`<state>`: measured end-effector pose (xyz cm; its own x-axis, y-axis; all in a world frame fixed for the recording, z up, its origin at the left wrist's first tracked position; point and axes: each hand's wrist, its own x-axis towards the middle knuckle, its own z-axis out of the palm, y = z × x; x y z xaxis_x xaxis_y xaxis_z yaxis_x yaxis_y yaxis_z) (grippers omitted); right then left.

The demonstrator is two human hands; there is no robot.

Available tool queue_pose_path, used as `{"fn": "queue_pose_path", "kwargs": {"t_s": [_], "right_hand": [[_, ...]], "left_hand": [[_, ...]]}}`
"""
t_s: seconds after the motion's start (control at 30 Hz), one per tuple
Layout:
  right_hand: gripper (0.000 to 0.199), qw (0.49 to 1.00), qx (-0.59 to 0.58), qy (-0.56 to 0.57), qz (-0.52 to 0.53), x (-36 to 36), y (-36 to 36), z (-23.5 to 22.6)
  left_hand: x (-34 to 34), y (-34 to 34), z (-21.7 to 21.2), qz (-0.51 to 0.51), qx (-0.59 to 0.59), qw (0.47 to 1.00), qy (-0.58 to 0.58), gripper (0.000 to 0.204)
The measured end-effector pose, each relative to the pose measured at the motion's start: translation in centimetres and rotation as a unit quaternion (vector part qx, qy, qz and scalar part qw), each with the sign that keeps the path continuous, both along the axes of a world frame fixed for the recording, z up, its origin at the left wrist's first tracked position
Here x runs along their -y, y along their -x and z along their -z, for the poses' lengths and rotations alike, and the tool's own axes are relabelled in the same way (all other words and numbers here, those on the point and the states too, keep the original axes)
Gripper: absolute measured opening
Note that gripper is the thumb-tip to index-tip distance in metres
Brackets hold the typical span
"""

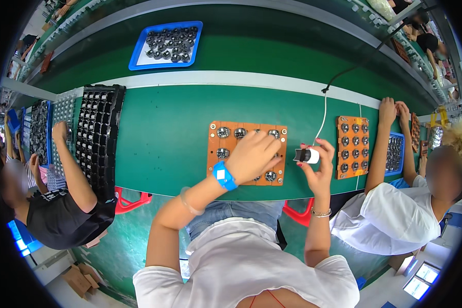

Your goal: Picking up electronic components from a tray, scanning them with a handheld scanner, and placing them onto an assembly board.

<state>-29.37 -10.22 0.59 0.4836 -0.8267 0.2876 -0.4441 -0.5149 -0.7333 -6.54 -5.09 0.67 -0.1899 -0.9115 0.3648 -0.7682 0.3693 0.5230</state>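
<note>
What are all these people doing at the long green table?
The person in the middle rests the left hand on a brown board dotted with small round silver parts, fingers down among them. The right hand holds a small white tool with a black tip, its white cord running up across the green table. Other people sit on either side.

The left hand (pixel 251 154) reaches far and rightward, palm down, fingers curled and pressed downward; its forearm slants up from the near edge — wrist banded in blue; the right hand (pixel 319 163) stands upright just beside it, fingers pinched closed, forearm nearly vertical.
</note>
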Motion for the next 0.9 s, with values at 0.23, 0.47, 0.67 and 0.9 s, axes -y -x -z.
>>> {"fn": "queue_pose_path", "kwargs": {"t_s": [0.23, 0.47, 0.67, 0.9], "right_hand": [[0.040, 0.994, 0.065, -0.083, 0.002, -1.3, -1.1, 0.9], [0.042, 0.984, 0.107, -0.135, -0.043, -2.1, -0.9, 2.6], [0.037, 0.962, 0.177, -0.208, 0.003, -2.5, -1.4, 2.2], [0.048, 0.932, 0.314, -0.177, 0.037, -2.4, -0.6, 2.5]], "left_hand": [[-1.1, 1.1, 1.7, 0.027, 0.000, 1.000, -0.014, 0.027], [-1.4, 1.6, -0.2, 0.028, -0.158, 0.981, -0.110, 0.031], [-1.5, 1.3, -0.7, 0.032, -0.164, 0.978, -0.124, 0.038], [-1.6, 0.3, 0.0, -0.015, -0.026, 0.999, -0.011, 0.047]]}}
